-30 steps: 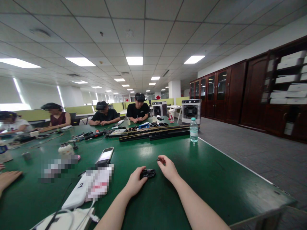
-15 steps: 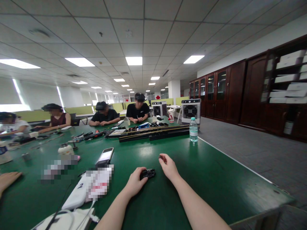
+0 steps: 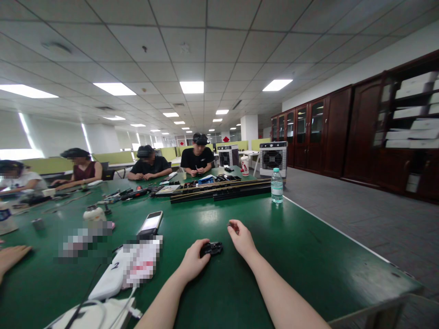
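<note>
My left hand (image 3: 194, 260) rests on the green table (image 3: 302, 256), its fingers closed round one end of a small black part (image 3: 212, 248). Just to the right, my right hand (image 3: 242, 237) hovers above the table with thumb and fingers pinched on a tiny dark piece (image 3: 231, 224). The two hands are a few centimetres apart, and the black part lies between them.
A phone (image 3: 151, 222) and a white power bank (image 3: 109, 278) with cables lie to the left. Long black rails (image 3: 219, 189) and a water bottle (image 3: 277, 185) stand further back. Several people sit round the table's far side; another person's hand (image 3: 10, 256) rests at the left edge.
My right hand has shifted very slightly, staying pinched. My left hand and the black part have not moved.
</note>
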Demonstrator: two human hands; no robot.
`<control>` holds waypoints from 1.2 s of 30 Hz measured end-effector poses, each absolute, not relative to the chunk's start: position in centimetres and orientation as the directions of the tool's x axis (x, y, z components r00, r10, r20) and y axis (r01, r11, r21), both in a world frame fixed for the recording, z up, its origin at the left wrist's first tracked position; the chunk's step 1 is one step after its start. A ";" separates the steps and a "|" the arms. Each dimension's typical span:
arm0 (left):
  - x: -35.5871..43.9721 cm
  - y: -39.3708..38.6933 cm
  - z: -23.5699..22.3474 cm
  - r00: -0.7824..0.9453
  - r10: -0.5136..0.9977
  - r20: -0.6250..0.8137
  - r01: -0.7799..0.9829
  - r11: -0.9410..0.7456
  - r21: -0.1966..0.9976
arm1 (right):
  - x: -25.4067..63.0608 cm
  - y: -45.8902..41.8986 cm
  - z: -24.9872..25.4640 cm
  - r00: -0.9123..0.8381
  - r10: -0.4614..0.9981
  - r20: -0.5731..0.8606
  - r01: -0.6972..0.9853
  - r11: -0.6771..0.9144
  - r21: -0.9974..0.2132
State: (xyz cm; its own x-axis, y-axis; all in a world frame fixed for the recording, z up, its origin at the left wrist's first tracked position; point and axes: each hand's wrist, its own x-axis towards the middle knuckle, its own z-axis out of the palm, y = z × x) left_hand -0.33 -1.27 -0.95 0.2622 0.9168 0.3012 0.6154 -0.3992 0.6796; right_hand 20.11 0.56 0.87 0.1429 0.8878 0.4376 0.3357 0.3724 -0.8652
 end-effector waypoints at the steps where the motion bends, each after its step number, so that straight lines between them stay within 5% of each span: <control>1: -0.3 -1.3 -1.0 0.264 0.916 0.302 0.615 -0.402 0.679 | 20.1 0.6 0.8 0.138 0.888 0.439 0.338 0.374 -0.864; 11: -0.3 -1.3 -0.9 0.266 0.915 0.304 0.619 -0.404 0.673 | 19.8 0.2 0.9 0.095 0.912 0.399 0.399 0.332 -0.855; 22: -0.5 -1.2 -1.1 0.275 0.912 0.303 0.621 -0.409 0.669 | 18.3 -1.3 1.4 -0.223 0.909 0.351 0.386 0.413 -0.824; 36: -0.4 -0.9 -1.3 0.279 0.909 0.310 0.629 -0.417 0.656 | 18.3 -2.2 1.6 -0.349 0.880 0.321 0.672 0.474 -0.568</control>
